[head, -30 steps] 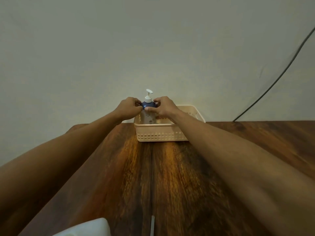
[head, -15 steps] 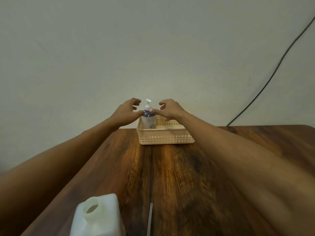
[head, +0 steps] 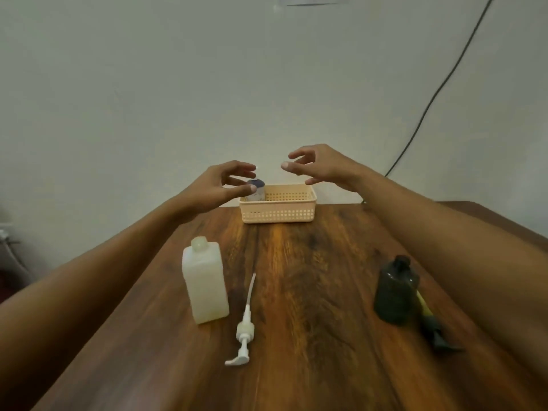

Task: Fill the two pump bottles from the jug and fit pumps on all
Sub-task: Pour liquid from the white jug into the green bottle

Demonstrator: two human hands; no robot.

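A small blue-capped pump bottle (head: 256,191) stands in the left end of a peach basket (head: 278,213) at the table's far edge, partly hidden by my left hand (head: 221,185). My left hand hovers just in front of it, fingers apart, empty. My right hand (head: 318,167) hangs above the basket's right end, open and empty. Nearer, a white jug (head: 205,284) stands upright without a cap. A loose white pump (head: 245,330) with its tube lies beside the jug. A dark bottle (head: 396,290) stands open at the right, with a black pump (head: 436,327) lying behind it.
The wooden table (head: 311,292) runs from me to a pale wall. A black cable (head: 439,87) hangs down the wall at the right. Both my forearms stretch over the table's left and right sides.
Both hands have let go of the small pump bottle and drawn back and apart from it. The view has tilted down, bringing the jug, the loose pump and the dark bottle into sight.
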